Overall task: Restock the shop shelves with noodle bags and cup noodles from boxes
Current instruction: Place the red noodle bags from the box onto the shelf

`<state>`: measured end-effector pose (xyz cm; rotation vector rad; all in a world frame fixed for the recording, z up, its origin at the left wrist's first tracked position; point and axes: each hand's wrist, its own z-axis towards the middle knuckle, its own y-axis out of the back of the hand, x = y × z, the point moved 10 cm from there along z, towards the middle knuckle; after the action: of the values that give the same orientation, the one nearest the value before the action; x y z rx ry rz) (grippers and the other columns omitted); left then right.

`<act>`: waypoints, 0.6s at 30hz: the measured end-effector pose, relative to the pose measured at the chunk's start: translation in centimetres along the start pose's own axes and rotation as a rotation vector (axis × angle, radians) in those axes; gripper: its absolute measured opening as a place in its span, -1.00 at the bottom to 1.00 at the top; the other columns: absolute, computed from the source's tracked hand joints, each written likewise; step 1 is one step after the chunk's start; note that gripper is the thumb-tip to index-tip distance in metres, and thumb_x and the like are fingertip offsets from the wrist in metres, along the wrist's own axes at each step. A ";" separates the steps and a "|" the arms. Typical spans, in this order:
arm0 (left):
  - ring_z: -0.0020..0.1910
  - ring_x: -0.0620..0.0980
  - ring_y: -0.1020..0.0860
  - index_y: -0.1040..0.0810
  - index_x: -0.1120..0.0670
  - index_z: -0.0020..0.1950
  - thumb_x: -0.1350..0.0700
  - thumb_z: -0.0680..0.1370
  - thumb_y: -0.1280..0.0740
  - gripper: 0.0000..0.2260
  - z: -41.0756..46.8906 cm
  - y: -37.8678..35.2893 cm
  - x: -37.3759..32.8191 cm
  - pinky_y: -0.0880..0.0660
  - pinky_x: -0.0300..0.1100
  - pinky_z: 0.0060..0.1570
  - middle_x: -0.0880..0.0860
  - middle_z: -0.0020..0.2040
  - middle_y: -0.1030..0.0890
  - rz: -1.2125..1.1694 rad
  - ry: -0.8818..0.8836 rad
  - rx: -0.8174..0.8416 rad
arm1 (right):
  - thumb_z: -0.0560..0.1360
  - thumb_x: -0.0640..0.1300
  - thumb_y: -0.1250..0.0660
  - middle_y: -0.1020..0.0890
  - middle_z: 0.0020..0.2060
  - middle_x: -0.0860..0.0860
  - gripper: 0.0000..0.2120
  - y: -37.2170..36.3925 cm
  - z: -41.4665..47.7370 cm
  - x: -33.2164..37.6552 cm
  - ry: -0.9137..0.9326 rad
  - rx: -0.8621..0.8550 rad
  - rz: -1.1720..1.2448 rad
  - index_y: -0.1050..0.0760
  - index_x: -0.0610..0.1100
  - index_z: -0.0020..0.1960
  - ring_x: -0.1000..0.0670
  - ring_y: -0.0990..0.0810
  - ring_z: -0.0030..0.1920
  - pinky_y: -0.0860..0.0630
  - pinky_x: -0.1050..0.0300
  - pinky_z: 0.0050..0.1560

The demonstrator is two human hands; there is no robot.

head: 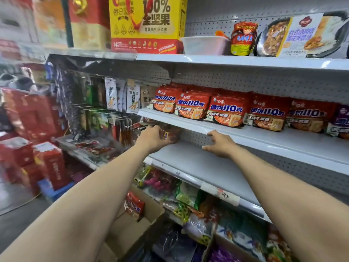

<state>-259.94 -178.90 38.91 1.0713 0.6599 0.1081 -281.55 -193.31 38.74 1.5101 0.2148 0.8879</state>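
Currently, your left hand (154, 138) grips a red noodle bag (171, 133) by its near end. The bag lies just beyond your fingers, at the left end of the grey shelf (188, 163). Your right hand (220, 143) spreads loosely over that shelf, holding nothing.

The yellow carton (147, 23) on the top shelf (245, 61) reads "100%" and "全坚果". Further right on that shelf, the tray meal sleeve (300, 35) reads "台式卤肉饭". The red noodle bags (226, 110) on the middle shelf (245, 134) carry the brand "白象", "面饼110克" and "红烧牛肉面". A white hanging snack pack (133, 97) reads "大面筋". The noodle bag (134, 205) in the cardboard box (132, 235) shows "110克". The handwriting on the shelf-edge price tag (224, 195) cannot be read.
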 end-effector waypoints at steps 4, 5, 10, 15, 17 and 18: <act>0.09 0.13 -0.54 -0.49 0.13 0.22 -0.20 0.44 -0.42 -0.48 0.5 -0.1 4.3 -0.52 0.03 0.10 0.12 0.14 -0.59 0.025 0.037 0.017 | 0.52 0.08 -0.44 -0.40 0.48 -0.10 -0.30 -3.6 2.2 3.1 0.034 0.042 0.005 -0.24 -0.10 0.55 -0.15 -0.41 0.43 -0.38 0.01 0.35; 0.09 0.14 -0.55 -0.49 0.13 0.24 -0.21 0.43 -0.42 -0.46 0.8 -0.4 5.6 -0.53 0.03 0.10 0.13 0.15 -0.58 0.028 0.054 0.025 | 0.52 0.08 -0.44 -0.39 0.48 -0.10 -0.30 -4.7 2.9 3.9 0.036 0.054 0.011 -0.24 -0.08 0.55 -0.15 -0.41 0.43 -0.38 0.01 0.35; 0.12 0.19 -0.52 -0.46 0.14 0.26 -0.22 0.44 -0.41 -0.44 3.2 -2.3 12.5 -0.51 0.03 0.08 0.17 0.19 -0.54 0.047 0.127 0.066 | 0.50 0.09 -0.46 -0.46 0.41 -0.16 -0.29 -11.3 7.4 7.1 0.010 0.148 0.029 -0.23 0.00 0.54 -0.19 -0.48 0.35 -0.48 -0.03 0.28; 0.14 0.14 -0.53 -0.44 0.10 0.30 -0.24 0.42 -0.41 -0.40 7.1 -6.1 21.5 -0.52 0.04 0.12 0.14 0.23 -0.55 -0.034 0.199 0.136 | 0.48 0.12 -0.46 -0.48 0.39 -0.13 -0.27 -19.4 13.1 10.4 -0.007 0.244 0.021 -0.22 0.01 0.54 -0.18 -0.49 0.33 -0.47 0.00 0.27; 0.16 0.14 -0.52 -0.42 0.11 0.32 -0.24 0.43 -0.41 -0.39 8.7 -7.7 25.2 -0.51 0.00 0.12 0.12 0.24 -0.54 -0.050 0.236 0.168 | 0.49 0.13 -0.45 -0.48 0.39 -0.14 -0.27 -22.9 15.5 11.7 -0.009 0.288 0.009 -0.21 -0.01 0.55 -0.18 -0.50 0.32 -0.47 -0.01 0.27; 0.17 0.15 -0.52 -0.42 0.12 0.33 -0.24 0.44 -0.41 -0.38 9.6 -8.6 27.2 -0.50 -0.01 0.11 0.12 0.24 -0.53 -0.048 0.251 0.184 | 0.49 0.14 -0.44 -0.49 0.38 -0.16 -0.27 -24.8 16.8 12.2 -0.013 0.310 0.004 -0.22 -0.01 0.54 -0.18 -0.51 0.31 -0.47 -0.01 0.26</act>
<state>-234.74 -179.96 22.50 1.2295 0.9353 0.1435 -253.43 -194.28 22.79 1.8030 0.3522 0.8764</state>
